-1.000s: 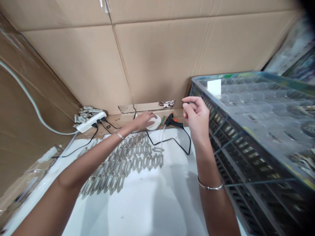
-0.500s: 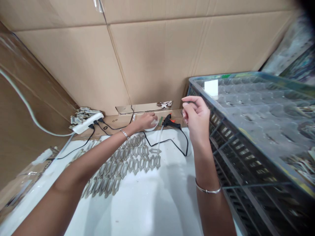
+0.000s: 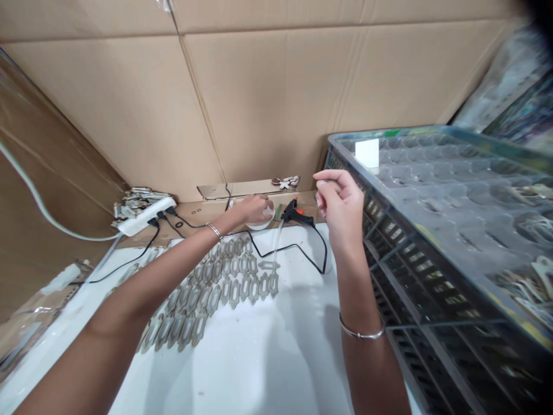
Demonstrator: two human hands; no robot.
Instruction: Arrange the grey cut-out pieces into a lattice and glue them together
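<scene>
My left hand (image 3: pixel 258 210) reaches to the back of the white table (image 3: pixel 259 357), its curled fingers over a small round white dish (image 3: pixel 260 225). Its fingertips are hidden, so what they pinch cannot be seen. My right hand (image 3: pixel 341 204) is raised beside the crate, thumb and forefinger drawn together and the other fingers curled; anything between them is too small to make out. Between the hands lies a black glue gun (image 3: pixel 297 214) with an orange trigger and a clear glue stick in it. Rows of pale, pointed oval frames (image 3: pixel 235 291) lie below my left forearm.
A large dark plastic crate (image 3: pixel 389 253) with a clear compartment tray (image 3: pixel 436 190) fills the right side. A white power strip (image 3: pixel 149 216) with black cords sits at back left, near a pile of pieces (image 3: pixel 140 199). Flower-shaped pieces (image 3: pixel 285 183) rest on a cardboard strip by the cardboard wall (image 3: pixel 268 104).
The whole view has shifted slightly, with the table things appearing a little further left. Both hands keep nearly the same pose and place.
</scene>
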